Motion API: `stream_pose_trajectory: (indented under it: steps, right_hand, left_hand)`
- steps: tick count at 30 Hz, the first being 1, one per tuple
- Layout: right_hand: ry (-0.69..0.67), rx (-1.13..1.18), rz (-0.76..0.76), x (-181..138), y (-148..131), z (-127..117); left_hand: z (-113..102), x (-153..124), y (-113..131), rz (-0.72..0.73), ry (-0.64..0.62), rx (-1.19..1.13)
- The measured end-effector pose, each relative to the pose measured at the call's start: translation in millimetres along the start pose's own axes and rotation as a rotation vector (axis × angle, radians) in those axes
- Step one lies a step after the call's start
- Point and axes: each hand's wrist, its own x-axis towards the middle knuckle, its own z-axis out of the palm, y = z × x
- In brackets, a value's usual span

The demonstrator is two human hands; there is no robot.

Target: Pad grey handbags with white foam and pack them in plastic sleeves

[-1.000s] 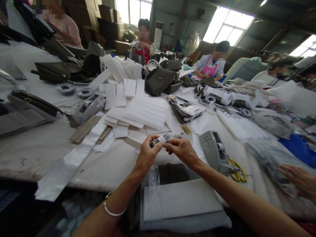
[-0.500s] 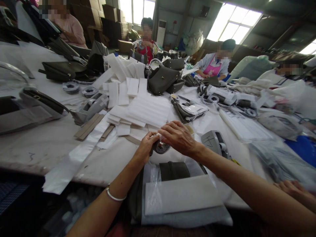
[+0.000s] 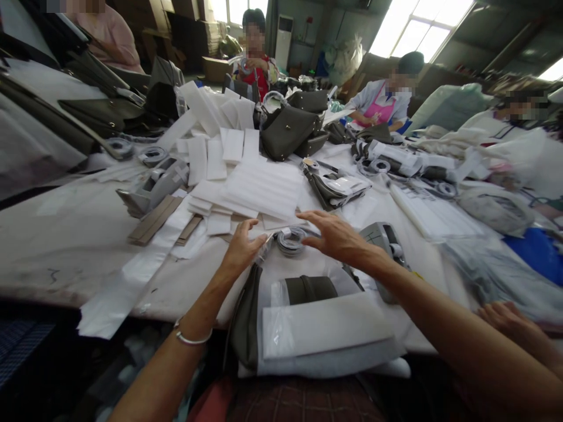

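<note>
A coiled strap (image 3: pixel 290 241) in clear wrapping lies on the table between my hands. My left hand (image 3: pixel 241 249) is just left of it, fingers apart, with nothing held. From the right my right hand (image 3: pixel 336 235) reaches over, open, its thumb close to the coil's edge; whether it touches I cannot tell. Nearest my body lies a dark olive bag (image 3: pixel 247 319), partly covered by a white foam sheet (image 3: pixel 328 325) and clear plastic.
Behind my hands is a pile of white foam sheets (image 3: pixel 264 187). A grey tape dispenser (image 3: pixel 382 237) stands at right, another (image 3: pixel 160 181) at left. Brown card strips (image 3: pixel 153 220) lie left. Dark bags (image 3: pixel 290 132) fill the back, where several people work. Someone's hand (image 3: pixel 505 319) shows at right.
Both hands have let go of the coiled strap and moved apart. The coil now rests on the table beyond the bag. The view has shifted slightly.
</note>
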Motion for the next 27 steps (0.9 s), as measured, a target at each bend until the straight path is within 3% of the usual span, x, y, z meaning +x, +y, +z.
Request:
stream_pose_trajectory:
  steps: [4,8,14,18,20,22,24,27]
  right_hand:
    - [0.019,0.335,0.296,-59,24,-34]
    - [-0.045,0.534,0.431,-105,27,-37]
    - [-0.075,0.467,0.264,-110,-14,-3]
    - [-0.098,0.439,0.054,-104,-42,16]
    - [-0.082,0.481,0.029,-106,-50,16]
    - [-0.061,0.58,0.112,-113,-54,11]
    - [-0.099,0.751,0.304,-126,-55,5]
    - [-0.342,1.006,0.642,-155,-52,4]
  left_hand:
    - [-16,1,-19,-0.029,-0.034,0.068]
    - [-9,-7,-20,-0.043,-0.109,0.13]
    - [26,-23,4,0.043,-0.141,0.226]
    - [14,-22,14,0.067,-0.093,0.272]
    - [0,-21,14,0.041,-0.056,0.32]
    - [-11,-22,13,0.014,-0.071,0.373]
    - [-15,-26,11,0.005,-0.151,0.412]
    - [-9,-30,8,-0.021,-0.295,0.5]
